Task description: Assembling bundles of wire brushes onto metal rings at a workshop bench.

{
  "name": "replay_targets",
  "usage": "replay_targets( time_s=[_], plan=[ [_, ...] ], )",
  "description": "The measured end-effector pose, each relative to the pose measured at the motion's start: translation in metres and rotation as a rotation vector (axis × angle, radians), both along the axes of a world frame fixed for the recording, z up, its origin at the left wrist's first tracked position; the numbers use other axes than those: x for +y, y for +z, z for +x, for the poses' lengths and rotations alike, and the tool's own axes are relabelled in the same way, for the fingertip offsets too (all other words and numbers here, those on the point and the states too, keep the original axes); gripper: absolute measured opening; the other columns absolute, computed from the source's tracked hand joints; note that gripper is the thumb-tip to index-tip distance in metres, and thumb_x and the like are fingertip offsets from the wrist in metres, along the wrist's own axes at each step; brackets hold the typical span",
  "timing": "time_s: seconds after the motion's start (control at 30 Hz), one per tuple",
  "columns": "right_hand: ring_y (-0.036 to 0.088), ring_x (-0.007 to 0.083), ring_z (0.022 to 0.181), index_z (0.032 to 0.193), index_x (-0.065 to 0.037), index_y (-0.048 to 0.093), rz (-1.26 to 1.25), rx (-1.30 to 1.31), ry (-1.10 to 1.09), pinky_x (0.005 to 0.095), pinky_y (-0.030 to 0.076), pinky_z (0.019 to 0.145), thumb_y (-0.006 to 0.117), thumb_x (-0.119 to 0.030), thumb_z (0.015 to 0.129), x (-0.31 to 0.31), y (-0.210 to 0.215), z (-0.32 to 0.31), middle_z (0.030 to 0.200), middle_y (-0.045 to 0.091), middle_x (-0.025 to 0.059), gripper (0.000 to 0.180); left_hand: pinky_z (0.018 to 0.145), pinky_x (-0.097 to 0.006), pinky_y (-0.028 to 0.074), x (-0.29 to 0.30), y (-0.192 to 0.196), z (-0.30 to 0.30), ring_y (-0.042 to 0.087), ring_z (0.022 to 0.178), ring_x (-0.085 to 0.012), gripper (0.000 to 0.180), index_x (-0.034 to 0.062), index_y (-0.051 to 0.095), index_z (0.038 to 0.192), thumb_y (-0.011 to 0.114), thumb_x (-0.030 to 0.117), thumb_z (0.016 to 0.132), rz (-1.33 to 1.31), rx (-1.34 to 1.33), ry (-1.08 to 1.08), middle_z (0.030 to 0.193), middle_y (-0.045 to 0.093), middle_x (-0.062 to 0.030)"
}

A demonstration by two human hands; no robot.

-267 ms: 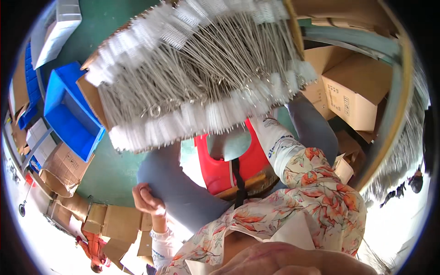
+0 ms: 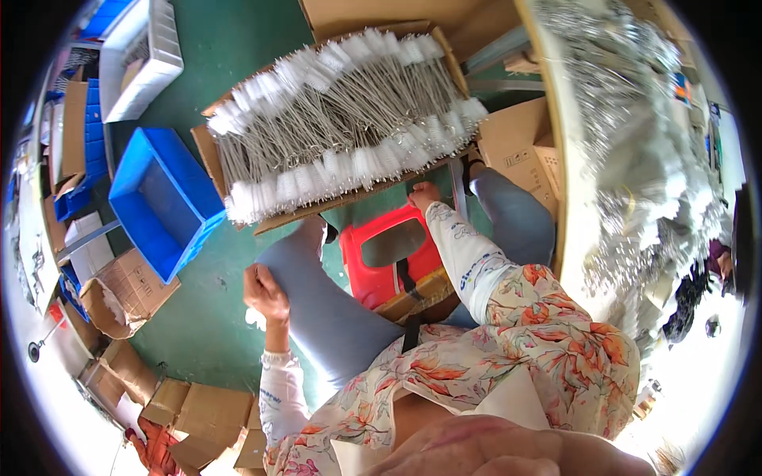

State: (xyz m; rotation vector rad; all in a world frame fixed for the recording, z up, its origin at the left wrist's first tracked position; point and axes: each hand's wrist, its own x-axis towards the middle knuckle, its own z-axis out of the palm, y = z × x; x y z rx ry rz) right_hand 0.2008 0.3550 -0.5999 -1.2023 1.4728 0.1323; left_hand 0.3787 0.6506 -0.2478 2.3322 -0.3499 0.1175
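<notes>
In the head view, brushes [image 2: 341,119] are filling an open carton [image 2: 317,213] in front of the knees. Their fuzzy white heads are forming two rows, with thin, shiny grey wire stems crisscrossing between them. The carton is showing plain brown cardboard. The left grip [image 2: 265,292] is resting curled at the left knee; the right grip [image 2: 424,195] is lying near the carton's near edge, by a smooth red plastic stool [image 2: 369,278]. Whether either is grasping anything, I cannot tell.
</notes>
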Motion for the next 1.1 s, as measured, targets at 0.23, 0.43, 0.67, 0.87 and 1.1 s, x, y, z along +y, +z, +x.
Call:
replay_targets(
  time_s=[0.23,0.43,0.67,0.87,1.1],
  plan=[
    [0.055,0.0229,0.049,0.096,-0.009,0.05,-0.121,-0.185,-0.225,0.0348,0.044,0.038,0.051,-0.002,0.075,0.004,0.172,0.016,0.082,0.056,0.0115,0.022,0.053,-0.037,0.043,-0.014,-0.018,0.005,0.054,0.055,-0.0306,0.023,0.0048,0.055,0.078,0.047,0.02,0.093,0.126,-0.124,-0.046,0.066,0.056,-0.0142],
    [0.037,0.0094,0.043,0.1,-0.01,0.046,0.134,-0.682,-0.184,0.0251,0.029,0.036,0.054,-0.009,0.085,0.057,0.366,0.006,0.062,0.038,-0.0002,0.017,0.056,-0.04,0.046,0.011,-0.023,-0.007,0.059,0.061,-0.0317,0.022,0.0074,0.057,0.08,0.048,0.024,0.092,0.031,-0.152,-0.033,0.07,0.06,-0.0147],
    [0.034,0.0041,0.045,0.115,0.007,0.043,1.097,-1.112,-0.337,0.0157,0.031,0.039,0.057,-0.013,0.09,0.038,0.455,0.016,0.058,0.035,-0.0025,0.035,0.068,-0.029,0.047,-0.022,0.041,-0.063,0.058,0.071,-0.0169,0.01,-0.0013,0.06,0.086,0.057,0.008,0.087,-0.426,-0.191,0.038,0.077,0.061,-0.0095],
    [0.034,0.0022,0.046,0.123,0.005,0.043,1.534,-1.513,-0.153,0.0133,0.031,0.04,0.055,-0.014,0.092,0.031,0.547,-0.009,0.058,0.035,-0.0045,0.038,0.072,-0.026,0.046,-0.057,0.181,-0.096,0.056,0.074,-0.0143,0.012,-0.0025,0.061,0.089,0.057,0.009,0.089,-0.462,-0.349,-0.182,0.086,0.062,-0.0074],
    [0.038,0.0044,0.058,0.108,0.001,0.055,0.943,-1.995,0.265,0.0172,0.041,0.051,0.051,-0.012,0.093,0.023,0.631,-0.053,0.075,0.049,0.0,0.021,0.061,-0.023,0.043,-0.115,0.286,-0.137,0.049,0.064,-0.0093,0.014,0.0001,0.063,0.089,0.058,0.013,0.09,-1.067,0.229,-0.621,0.083,0.062,-0.0052]
  ],
)
